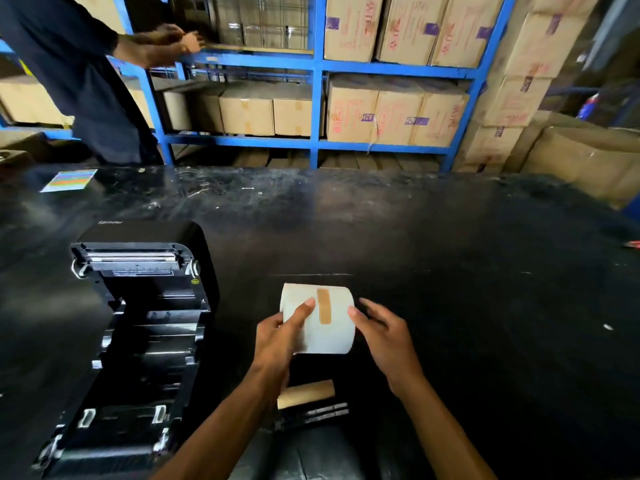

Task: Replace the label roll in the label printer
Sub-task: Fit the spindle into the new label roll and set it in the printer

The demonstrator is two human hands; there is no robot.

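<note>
A full white label roll (329,337), sealed with a strip of brown tape, is held above the black table (450,271). My left hand (280,341) grips its left end, thumb on the front. My right hand (384,337) touches the roll's right end with its fingertips, fingers spread. The black label printer (138,323) sits at the left with its lid open and its roll bay empty. An empty brown cardboard core (308,393) lies on the table below the roll, beside a black spindle piece (315,414).
Another person in dark clothes (79,74) stands behind the table at the far left, reaching into blue shelving (317,98) stacked with cardboard boxes. A small coloured card (69,180) lies on the table's far left. More cartons (571,150) stand at the right.
</note>
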